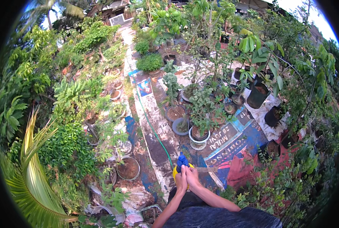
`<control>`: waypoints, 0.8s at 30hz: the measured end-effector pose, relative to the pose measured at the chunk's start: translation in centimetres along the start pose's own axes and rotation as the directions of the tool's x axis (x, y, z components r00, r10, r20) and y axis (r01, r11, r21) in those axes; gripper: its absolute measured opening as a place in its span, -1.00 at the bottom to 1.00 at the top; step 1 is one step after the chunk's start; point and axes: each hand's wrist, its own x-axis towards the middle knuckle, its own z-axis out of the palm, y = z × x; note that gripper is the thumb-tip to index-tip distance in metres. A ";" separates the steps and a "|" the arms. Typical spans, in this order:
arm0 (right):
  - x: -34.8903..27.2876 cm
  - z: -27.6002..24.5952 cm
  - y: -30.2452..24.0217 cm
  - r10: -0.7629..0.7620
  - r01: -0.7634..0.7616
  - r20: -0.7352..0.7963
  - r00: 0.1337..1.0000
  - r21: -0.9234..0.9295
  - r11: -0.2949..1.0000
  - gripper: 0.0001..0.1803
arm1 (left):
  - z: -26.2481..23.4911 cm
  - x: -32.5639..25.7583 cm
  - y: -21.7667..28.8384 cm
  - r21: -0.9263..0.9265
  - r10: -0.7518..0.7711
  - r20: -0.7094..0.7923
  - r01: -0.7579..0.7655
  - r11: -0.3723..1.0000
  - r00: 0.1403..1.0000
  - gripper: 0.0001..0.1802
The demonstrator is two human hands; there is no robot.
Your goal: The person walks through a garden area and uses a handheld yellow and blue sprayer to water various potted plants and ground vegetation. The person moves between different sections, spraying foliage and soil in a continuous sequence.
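Note:
A pump sprayer [182, 160] with a blue top and a yellow body stands upright in front of me, close to my body. My left hand [181, 181] is closed against its near side, with the thumb up by the blue part. Pressed right beside it, my right hand [192, 177] is also closed at the sprayer. Between them the hands hide most of the yellow body. A thin, flat, brownish strip [206, 169] reaches out to the right from my right hand; whether I hold it or it lies behind, I cannot tell.
A green hose [153, 131] runs along the path ahead. Potted plants stand right of it, including a white pot [199, 141] and a grey bowl [181, 126]. Printed sheets [230, 133] cover the ground. Left are a round soil-filled pot [128, 168] and a palm frond [36, 171].

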 end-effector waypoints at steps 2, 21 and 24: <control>0.9 0.5 0.0 -0.012 0.012 -0.020 1.000 -0.018 1.000 -0.58 | 0.0 1.1 0.3 -0.062 0.041 -0.007 -0.041 0.997 0.999 -0.21; 4.8 7.5 -0.1 -0.034 0.035 -0.061 0.998 0.020 0.999 -0.63 | -4.9 8.5 1.6 -0.063 0.044 0.069 -0.040 0.997 0.997 -0.27; 5.4 7.9 0.5 -0.025 0.028 -0.085 0.996 0.028 0.999 -0.64 | -5.2 9.0 1.7 -0.096 0.048 0.073 -0.041 0.994 0.996 -0.28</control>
